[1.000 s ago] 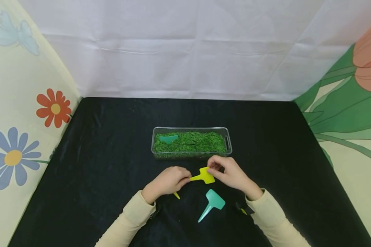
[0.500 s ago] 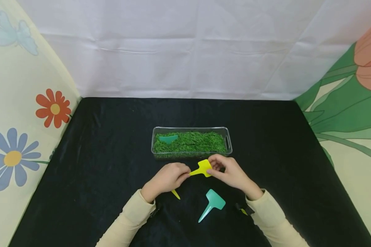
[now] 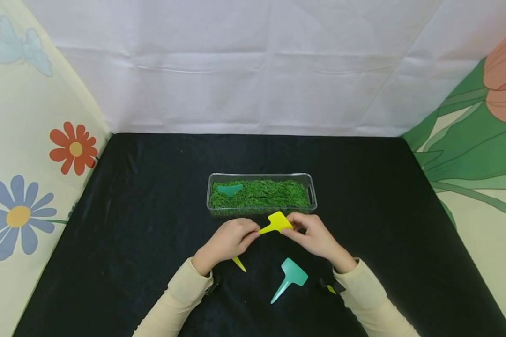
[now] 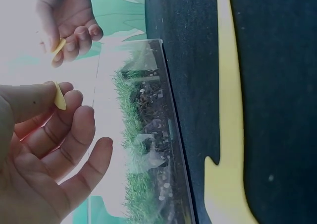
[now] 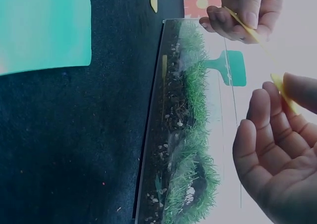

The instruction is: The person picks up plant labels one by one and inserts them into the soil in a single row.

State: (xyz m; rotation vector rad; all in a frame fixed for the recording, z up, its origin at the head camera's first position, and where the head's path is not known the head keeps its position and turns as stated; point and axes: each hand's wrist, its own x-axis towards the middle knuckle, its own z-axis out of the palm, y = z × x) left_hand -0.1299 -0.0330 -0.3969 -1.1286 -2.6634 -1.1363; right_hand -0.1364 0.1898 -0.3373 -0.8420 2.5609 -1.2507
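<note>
A yellow T-shaped plant label (image 3: 277, 222) spans the gap between both hands, in front of the planter. My left hand (image 3: 234, 238) pinches its narrow stem end between thumb and index finger. The right hand (image 3: 314, 235) pinches a corner of its broad head; its other fingers are bent loosely in the right wrist view. Below the left hand lies a second yellow label (image 3: 239, 264), partly hidden in the head view, with more of it showing in the left wrist view. A teal plant label (image 3: 292, 275) lies flat on the black cloth between the forearms.
Beyond the hands stands a clear plastic box (image 3: 315, 194) with green artificial grass (image 3: 274, 193) over dark soil and pebbles. Another teal label (image 3: 230, 190) stands in the grass at its left end. A white curtain (image 3: 253, 70) hangs behind the black table (image 3: 152, 187).
Both hands have raised the yellow label slightly toward the box, and its head has tilted upward. More of the yellow label under the left hand shows. The box and teal labels have not moved.
</note>
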